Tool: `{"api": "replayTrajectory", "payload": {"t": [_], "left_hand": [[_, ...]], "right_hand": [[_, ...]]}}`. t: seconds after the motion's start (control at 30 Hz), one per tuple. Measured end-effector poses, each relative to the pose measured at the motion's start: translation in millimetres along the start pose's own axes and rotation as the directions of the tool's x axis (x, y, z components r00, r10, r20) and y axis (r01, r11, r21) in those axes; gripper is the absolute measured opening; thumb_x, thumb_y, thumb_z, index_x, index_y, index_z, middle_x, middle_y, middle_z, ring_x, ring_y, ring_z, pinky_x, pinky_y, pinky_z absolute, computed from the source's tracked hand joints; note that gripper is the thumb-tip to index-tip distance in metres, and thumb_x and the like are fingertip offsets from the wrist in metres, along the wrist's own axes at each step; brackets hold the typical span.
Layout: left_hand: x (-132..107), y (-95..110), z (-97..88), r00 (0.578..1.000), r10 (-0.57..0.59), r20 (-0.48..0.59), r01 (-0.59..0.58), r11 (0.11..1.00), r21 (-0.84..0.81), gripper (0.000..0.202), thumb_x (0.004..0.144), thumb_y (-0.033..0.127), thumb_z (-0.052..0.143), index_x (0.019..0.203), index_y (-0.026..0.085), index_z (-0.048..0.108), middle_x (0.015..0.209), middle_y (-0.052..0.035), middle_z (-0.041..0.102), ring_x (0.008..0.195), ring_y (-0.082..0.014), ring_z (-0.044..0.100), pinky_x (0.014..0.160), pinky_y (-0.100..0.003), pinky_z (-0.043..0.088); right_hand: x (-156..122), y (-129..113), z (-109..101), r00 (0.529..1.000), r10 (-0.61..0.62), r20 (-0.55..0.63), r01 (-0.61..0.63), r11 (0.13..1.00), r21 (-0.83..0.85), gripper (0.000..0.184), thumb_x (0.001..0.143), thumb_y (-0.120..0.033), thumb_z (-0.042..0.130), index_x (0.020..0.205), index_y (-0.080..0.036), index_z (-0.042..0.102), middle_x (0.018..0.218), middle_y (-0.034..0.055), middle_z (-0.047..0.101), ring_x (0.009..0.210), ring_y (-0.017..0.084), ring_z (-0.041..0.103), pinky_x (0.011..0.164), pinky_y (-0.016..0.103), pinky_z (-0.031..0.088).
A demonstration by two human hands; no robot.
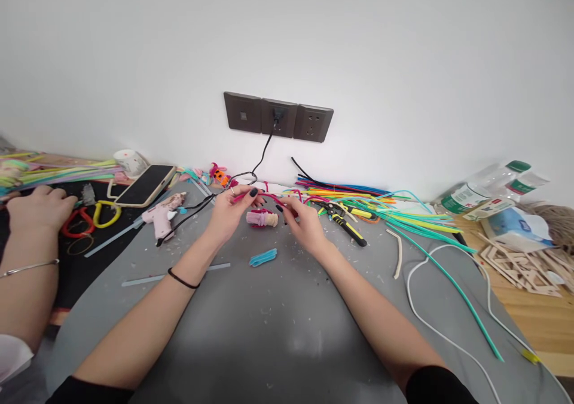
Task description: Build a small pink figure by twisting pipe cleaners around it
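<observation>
Left hand (pixel 229 211) and right hand (pixel 305 222) each pinch a dark-pink pipe cleaner (pixel 269 195), stretched between them near a pale-pink bundle (pixel 256 218). Apparently shaping the strand; next move likely calls for steady fingertips, gentle bending.

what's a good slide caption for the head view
Left hand and right hand hold a crimson strand over a grey surface, between pink glue gun and yellow-black pliers.

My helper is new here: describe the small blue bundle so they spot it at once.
Find the grey mat. On it, nearer the camera than the pinkish roll, lies the bundle; its bright blue colour sets it apart from that roll.
</observation>
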State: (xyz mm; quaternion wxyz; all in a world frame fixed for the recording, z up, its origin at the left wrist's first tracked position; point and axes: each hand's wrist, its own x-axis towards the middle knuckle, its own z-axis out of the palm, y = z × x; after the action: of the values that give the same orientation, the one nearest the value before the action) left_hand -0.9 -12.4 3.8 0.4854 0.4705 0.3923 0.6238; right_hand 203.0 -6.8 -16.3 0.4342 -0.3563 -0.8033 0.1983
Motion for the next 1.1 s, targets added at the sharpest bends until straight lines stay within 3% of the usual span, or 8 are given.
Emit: {"api": "replayTrajectory", "payload": {"t": [0.13,0.27,0.4,0.5,0.67,0.9,1.1], "left_hand": [[2,4,-1.3,0.988,-0.146,0.053,0.153,0.966,-0.207,0.043,0.060,0.048,0.096,0.079,0.013,0.080,0.077,-0.0061,0.074,0.071,-0.0136,0.067,0.069,-0.024,0.055],[3,1,-2.0,0.979,-0.196,0.058,0.205,0.944,-0.260,0.042,0.059,0.047,0.097,0.078,0.013,0.080,0.081,-0.0078,0.076,0.072,-0.0134,0.067,0.070,-0.024,0.055],[3,-3,-4.8,0.990,-0.136,0.048,0.143,0.971,-0.193,0.046,0.066,0.052,0.092,0.086,0.012,0.082,0.075,-0.0088,0.074,0.072,-0.0157,0.067,0.070,-0.025,0.054],[5,-3,-8.7,0.997,-0.071,0.009,0.072,0.986,-0.152,0.048,0.072,0.055,0.087,0.091,0.012,0.081,0.079,-0.0102,0.075,0.074,-0.0169,0.067,0.070,-0.026,0.054],[10,1,-14.9,0.996,0.013,-0.084,-0.022,0.994,-0.107,0.047,0.075,0.057,0.084,0.090,0.012,0.079,0.077,-0.0096,0.074,0.072,-0.0169,0.067,0.066,-0.026,0.052],[13,5,-17.0,0.993,0.060,-0.099,-0.075,0.986,-0.147,0.042,0.087,0.055,0.073,0.094,0.014,0.078,0.083,-0.0097,0.075,0.076,-0.0160,0.068,0.066,-0.024,0.051],[15,7,-19.6,0.984,0.094,-0.153,-0.109,0.990,-0.092,0.040,0.086,0.056,0.073,0.091,0.017,0.075,0.083,-0.0077,0.072,0.078,-0.0159,0.066,0.067,-0.024,0.049]], "right_hand": [[0,4,-1,0.997,-0.034,-0.073,0.027,0.995,-0.095,0.027,0.104,-0.028,0.046,0.115,-0.019,0.069,0.103,0.0110,0.078,0.087,0.020,0.073,0.079,0.029,0.056],[1,10,-5,0.991,-0.070,-0.116,0.048,0.982,-0.183,0.029,0.105,-0.026,0.043,0.119,-0.021,0.068,0.110,0.0116,0.078,0.097,0.021,0.073,0.085,0.030,0.055],[1,13,-9,0.991,0.013,-0.131,-0.041,0.977,-0.210,0.031,0.104,-0.027,0.044,0.130,-0.020,0.059,0.089,0.0064,0.075,0.072,0.018,0.068,0.067,0.026,0.049],[1,13,-9,0.992,0.042,-0.118,-0.065,0.976,-0.206,0.026,0.103,-0.029,0.046,0.123,-0.020,0.060,0.081,0.0031,0.071,0.065,0.016,0.063,0.063,0.025,0.045],[2,15,-7,0.997,0.021,-0.077,-0.035,0.983,-0.180,0.023,0.103,-0.032,0.047,0.109,-0.021,0.066,0.086,0.0055,0.074,0.069,0.017,0.064,0.066,0.026,0.046],[1,18,-5,0.999,-0.023,-0.041,0.014,0.978,-0.210,0.027,0.105,-0.037,0.047,0.105,-0.020,0.068,0.087,0.0075,0.075,0.071,0.018,0.064,0.066,0.028,0.047],[3,17,-9,0.982,-0.179,0.053,0.187,0.947,-0.260,0.027,0.106,-0.030,0.044,0.108,-0.020,0.069,0.097,0.0122,0.076,0.087,0.022,0.066,0.079,0.034,0.050]]}}
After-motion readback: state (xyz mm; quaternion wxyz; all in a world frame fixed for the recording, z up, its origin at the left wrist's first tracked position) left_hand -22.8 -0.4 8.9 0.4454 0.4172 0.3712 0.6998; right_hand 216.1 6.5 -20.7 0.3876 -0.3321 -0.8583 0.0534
